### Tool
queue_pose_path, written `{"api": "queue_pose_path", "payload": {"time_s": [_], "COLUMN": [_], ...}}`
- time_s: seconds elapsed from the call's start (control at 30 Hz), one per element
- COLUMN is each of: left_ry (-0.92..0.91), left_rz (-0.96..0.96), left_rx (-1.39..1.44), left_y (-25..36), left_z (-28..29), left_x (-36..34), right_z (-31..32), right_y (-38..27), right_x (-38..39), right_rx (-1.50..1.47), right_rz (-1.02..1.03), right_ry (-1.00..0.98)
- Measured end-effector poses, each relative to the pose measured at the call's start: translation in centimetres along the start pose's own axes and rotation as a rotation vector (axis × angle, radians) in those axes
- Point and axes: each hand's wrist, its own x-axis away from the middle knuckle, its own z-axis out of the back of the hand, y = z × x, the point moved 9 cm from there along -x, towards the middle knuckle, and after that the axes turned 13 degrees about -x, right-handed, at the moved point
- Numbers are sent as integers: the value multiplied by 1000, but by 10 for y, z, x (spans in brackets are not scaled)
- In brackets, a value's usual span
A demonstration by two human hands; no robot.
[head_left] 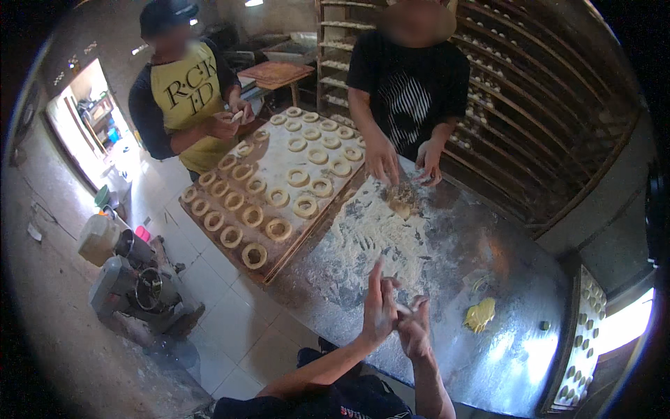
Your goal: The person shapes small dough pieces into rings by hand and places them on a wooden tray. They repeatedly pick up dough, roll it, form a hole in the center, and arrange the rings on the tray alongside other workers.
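Above the near edge of the metal table [447, 359], my left hand [379, 311] and my right hand [414, 332] meet. Between them is a small pale piece of dough [403, 308], mostly hidden by the fingers. My left hand has one finger stretched upward while others bend toward the dough. The fingers of my right hand curl around its other side. Just beyond my hands, loose white flour [380, 234] covers part of the tabletop. To the right lies a yellow lump of soft dough or fat [479, 315].
A board [289, 209] on the left carries several dough rings [305, 206]. One person [188, 105] shapes dough beside it; another [412, 84] handles a dough lump [401, 200] across the table. Racks [516, 105] stand behind. A tray [558, 394] of small pieces leans at right.
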Motion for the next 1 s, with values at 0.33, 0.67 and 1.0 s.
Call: {"api": "queue_pose_path", "payload": {"time_s": [0.33,0.67,1.0], "left_ry": [263,214,168], "left_rz": [-651,-508,-754], "left_rx": [-272,-379,-483], "left_y": [74,17,-19], "left_z": [42,126,230], "left_x": [25,-56,-188], "right_z": [-31,-119,-207], "right_y": [14,76,161], "right_x": [3,-73,-215], "right_rx": [-111,-11,380], "right_rz": [-159,-285,-221], "right_ry": [-131,-363,-280]}}
